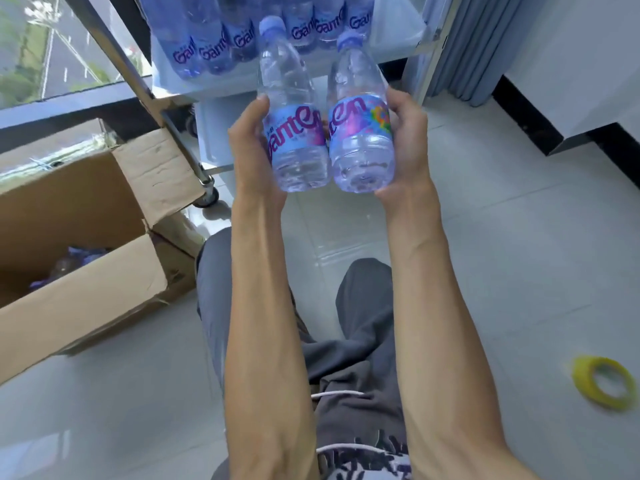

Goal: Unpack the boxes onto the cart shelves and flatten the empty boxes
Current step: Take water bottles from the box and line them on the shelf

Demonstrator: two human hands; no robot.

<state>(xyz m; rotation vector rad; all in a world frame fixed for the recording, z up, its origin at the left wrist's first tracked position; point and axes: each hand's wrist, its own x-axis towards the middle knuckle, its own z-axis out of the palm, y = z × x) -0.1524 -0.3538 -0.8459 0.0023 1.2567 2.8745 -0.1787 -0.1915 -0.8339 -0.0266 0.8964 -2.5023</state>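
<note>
Both forearms reach out, the left hand [251, 147] and right hand [405, 143] each curled round 1 water bottle [294, 133], the 2 side by side, apparently bound for the cart shelf [207, 91] beside the open box [86, 237].

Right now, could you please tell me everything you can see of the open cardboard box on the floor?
The cardboard box is plain brown corrugated card, creased and scuffed, standing on the pale tiled floor to the person's left, beside the cart's caster wheel. Its top flaps are folded outward. Inside, in shadow, a few bottles with bluish caps remain, so it is not yet empty. Neither hand touches it. Its left part runs out of view.
</note>
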